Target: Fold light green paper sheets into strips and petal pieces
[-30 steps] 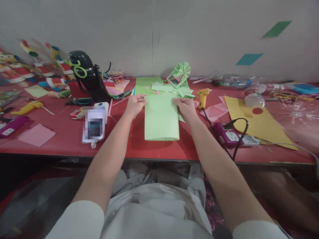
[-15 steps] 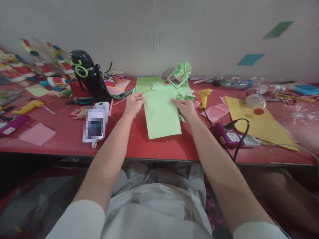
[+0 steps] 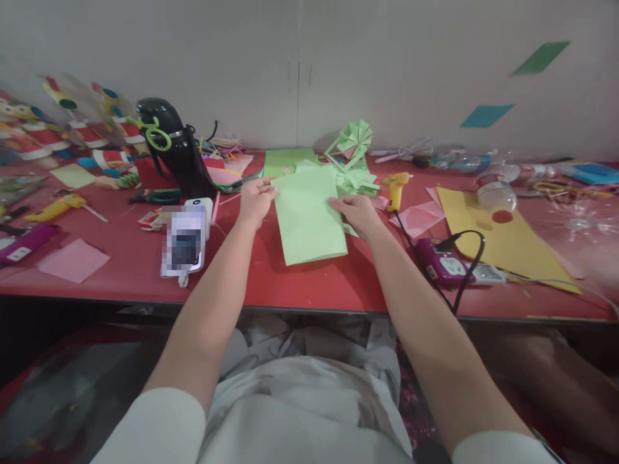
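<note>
A light green sheet of paper [image 3: 309, 219] is held up over the red table by both of my hands. My left hand [image 3: 257, 203] pinches its upper left corner. On the right edge, a little lower, my right hand [image 3: 355, 211] grips the sheet between thumb and fingers. Behind the sheet lie folded green paper pieces [image 3: 356, 180], partly hidden by it. A pleated green paper rosette [image 3: 355, 136] stands above them. Flat at the back is a darker green sheet [image 3: 285, 159].
On the left stand a black bottle [image 3: 169, 148] and a phone [image 3: 184, 241]. To the right are a yellow glue gun [image 3: 396, 190], a purple power strip [image 3: 442, 263] with cables, yellow paper [image 3: 503, 251] and a plastic bottle [image 3: 496, 193]. The red table [image 3: 309, 290] ends near my lap.
Both hands have shifted the green sheet slightly left and up, with its tilt a little altered. Their grips are the same, and the other things have stayed put.
</note>
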Demonstrator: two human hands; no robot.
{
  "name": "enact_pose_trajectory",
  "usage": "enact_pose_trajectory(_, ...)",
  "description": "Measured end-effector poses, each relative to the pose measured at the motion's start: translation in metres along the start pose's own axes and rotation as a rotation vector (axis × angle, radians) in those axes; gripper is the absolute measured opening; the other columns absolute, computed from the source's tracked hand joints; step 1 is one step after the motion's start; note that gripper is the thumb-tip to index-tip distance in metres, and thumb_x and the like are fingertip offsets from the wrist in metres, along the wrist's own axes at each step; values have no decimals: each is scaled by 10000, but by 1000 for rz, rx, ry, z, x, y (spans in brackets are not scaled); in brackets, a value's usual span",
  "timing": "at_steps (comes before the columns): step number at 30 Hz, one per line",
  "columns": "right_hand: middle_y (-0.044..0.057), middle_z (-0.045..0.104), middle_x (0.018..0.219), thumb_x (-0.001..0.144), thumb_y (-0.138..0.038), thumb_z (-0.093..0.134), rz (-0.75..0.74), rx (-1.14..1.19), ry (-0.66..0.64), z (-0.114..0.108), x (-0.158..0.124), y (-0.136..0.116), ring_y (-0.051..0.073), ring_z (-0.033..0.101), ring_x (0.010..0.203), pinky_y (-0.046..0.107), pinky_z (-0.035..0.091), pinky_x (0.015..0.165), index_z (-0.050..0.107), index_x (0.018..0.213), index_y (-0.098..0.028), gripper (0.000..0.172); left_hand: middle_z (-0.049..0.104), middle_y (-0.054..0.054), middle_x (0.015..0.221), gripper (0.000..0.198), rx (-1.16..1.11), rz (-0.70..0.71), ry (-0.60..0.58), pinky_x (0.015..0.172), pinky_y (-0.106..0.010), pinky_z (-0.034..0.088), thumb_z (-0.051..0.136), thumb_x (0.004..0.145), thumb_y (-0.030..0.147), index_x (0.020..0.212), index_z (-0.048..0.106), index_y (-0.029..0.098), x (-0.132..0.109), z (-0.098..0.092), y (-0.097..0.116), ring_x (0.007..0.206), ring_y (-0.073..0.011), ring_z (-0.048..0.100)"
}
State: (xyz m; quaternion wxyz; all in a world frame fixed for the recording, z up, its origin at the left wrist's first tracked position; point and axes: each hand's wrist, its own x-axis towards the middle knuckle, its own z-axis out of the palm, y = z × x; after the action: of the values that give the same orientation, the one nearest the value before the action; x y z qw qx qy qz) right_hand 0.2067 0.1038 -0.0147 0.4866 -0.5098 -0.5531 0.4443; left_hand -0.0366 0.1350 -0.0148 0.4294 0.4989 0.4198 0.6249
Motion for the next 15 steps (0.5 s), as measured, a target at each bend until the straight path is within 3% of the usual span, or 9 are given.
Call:
enact_pose_trajectory(3,-3,571,598,726,-425,813,58,68,-87,2,0,-3,101,480,522,255,418,506,605,624,-192,329,755,-90,872,298,3,-1,13,826,-340,579,635,699,134,989,701,121,0,-1,2,889,-216,730)
enact_pose_trajectory(7,-56,364,462,811,-451,729,-14,-144,44,2,-2,-4,76,287,453,241,252,435,489,524,-208,446,752,-87,881,306,16,-4,25,829,-355,583,631,698,130,994,711,126,1,-2,3,906,-230,728)
enact_pose_trajectory(9,-60,318,453,827,-443,713,-41,-188,67,2,-3,-4,74,255,460,246,224,439,434,494,-212,492,751,-77,861,294,19,-2,36,821,-348,585,630,696,124,977,715,129,1,-2,3,890,-222,727)
enact_pose_trajectory(15,-28,530,560,788,-327,751,48,13,-84,4,0,-2,90,442,508,232,362,489,609,633,-196,247,754,-60,838,296,17,-1,37,844,-331,582,607,706,121,982,714,136,2,-3,3,878,-195,728)
